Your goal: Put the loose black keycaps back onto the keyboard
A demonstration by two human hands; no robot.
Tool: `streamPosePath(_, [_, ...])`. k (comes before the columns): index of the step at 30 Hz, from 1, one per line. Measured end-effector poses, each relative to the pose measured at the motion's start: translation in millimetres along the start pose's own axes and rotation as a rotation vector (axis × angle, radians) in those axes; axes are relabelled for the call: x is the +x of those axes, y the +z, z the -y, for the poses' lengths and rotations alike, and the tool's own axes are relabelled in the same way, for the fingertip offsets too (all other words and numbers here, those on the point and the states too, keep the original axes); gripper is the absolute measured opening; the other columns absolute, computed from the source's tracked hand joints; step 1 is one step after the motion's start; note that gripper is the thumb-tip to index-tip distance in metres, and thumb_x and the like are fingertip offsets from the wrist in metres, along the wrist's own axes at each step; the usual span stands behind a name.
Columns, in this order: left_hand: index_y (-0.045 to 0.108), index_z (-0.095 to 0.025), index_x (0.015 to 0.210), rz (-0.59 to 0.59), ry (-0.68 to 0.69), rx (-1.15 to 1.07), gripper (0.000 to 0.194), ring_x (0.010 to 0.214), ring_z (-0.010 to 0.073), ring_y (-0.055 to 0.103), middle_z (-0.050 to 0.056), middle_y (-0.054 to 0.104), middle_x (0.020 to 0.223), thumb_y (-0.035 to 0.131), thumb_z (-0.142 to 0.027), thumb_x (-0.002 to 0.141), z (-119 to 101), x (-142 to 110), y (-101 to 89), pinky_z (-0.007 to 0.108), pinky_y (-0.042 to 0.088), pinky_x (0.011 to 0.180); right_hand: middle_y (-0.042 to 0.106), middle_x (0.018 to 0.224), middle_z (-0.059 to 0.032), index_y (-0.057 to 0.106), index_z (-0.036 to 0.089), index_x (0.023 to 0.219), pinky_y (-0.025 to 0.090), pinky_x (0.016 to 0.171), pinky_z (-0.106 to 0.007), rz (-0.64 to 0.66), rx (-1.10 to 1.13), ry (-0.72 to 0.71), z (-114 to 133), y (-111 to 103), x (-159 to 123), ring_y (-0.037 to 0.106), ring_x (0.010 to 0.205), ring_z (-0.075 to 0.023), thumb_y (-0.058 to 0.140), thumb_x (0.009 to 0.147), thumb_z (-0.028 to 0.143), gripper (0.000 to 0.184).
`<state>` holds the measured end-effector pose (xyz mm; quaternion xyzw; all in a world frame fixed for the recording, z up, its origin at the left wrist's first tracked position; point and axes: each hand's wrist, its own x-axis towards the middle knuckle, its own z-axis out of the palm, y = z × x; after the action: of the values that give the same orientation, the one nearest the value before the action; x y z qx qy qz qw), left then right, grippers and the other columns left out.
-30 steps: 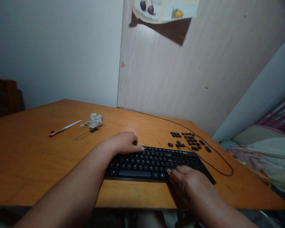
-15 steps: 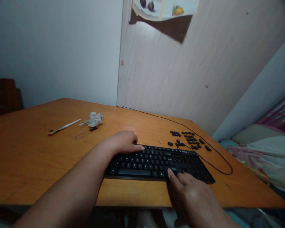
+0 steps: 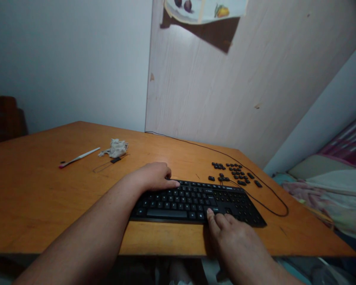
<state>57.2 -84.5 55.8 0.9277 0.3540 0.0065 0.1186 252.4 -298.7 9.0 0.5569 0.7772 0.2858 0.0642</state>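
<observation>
A black keyboard [image 3: 172, 204] lies on the wooden table, with bare patches where keys are off on its right side. My left hand [image 3: 154, 177] is closed round its far edge, the thumb lying on the top row and the other fingers mostly hidden behind. At the near edge, my right hand [image 3: 230, 231] has a fingertip pressed on the keyboard beside the bottom-row keys, its other fingers bent and partly hidden. Beyond the keyboard, several loose black keycaps [image 3: 237, 173] lie in groups, and a few more [image 3: 221, 177] sit close to its back edge.
On the left are a white toothbrush [image 3: 81, 156], a crumpled grey cloth [image 3: 118, 148] and a small black item with thin wires [image 3: 115, 160]. The keyboard cable [image 3: 273, 192] loops along the right. A wall stands behind the table; bedding [image 3: 311, 182] lies beyond its right edge.
The view has shifted very slightly. My right hand's fingers have moved a little on the keyboard's near edge; my left hand keeps its hold.
</observation>
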Motion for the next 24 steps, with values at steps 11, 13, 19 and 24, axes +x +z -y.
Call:
streamPosePath(11, [0.075,-0.019,0.099,-0.014,-0.017,-0.014,0.065,0.088,0.0264,0.066,0.014,0.073,0.103,0.047,-0.074,0.080,2,-1,1.6,0.032,0.046,0.071,0.070,0.085,-0.0126,0.064,0.005,0.122,0.057,0.060,-0.033,-0.081,0.169,0.058,0,8,-4,0.066,0.073,-0.0236,0.062,0.074,0.002,0.049])
streamPosePath(13, [0.075,-0.020,0.100,-0.012,-0.021,-0.014,0.065,0.090,0.0269,0.066,0.014,0.073,0.105,0.047,-0.074,0.080,2,-1,0.9,0.032,0.046,0.072,0.068,0.085,-0.0118,0.058,0.004,0.130,0.057,0.062,-0.033,-0.152,0.265,0.077,-3,13,-12,0.065,0.074,-0.0225,0.054,0.082,0.006,0.048])
streamPosePath(19, [0.075,-0.020,0.104,-0.004,-0.006,-0.012,0.066,0.094,0.0285,0.065,0.014,0.072,0.107,0.047,-0.074,0.080,2,0,1.4,0.034,0.046,0.076,0.066,0.088,-0.0116,0.047,0.007,0.139,0.056,0.066,-0.031,-0.208,0.435,0.122,-6,17,-26,0.064,0.078,-0.0213,0.039,0.092,0.008,0.048])
streamPosePath(24, [0.075,-0.020,0.104,-0.002,-0.016,-0.013,0.066,0.094,0.0287,0.065,0.015,0.071,0.108,0.047,-0.074,0.080,0,0,0.0,0.034,0.046,0.076,0.066,0.088,-0.0118,0.050,0.004,0.136,0.057,0.066,-0.032,-0.143,0.390,0.113,-5,19,-26,0.064,0.079,-0.0221,0.043,0.091,0.010,0.046])
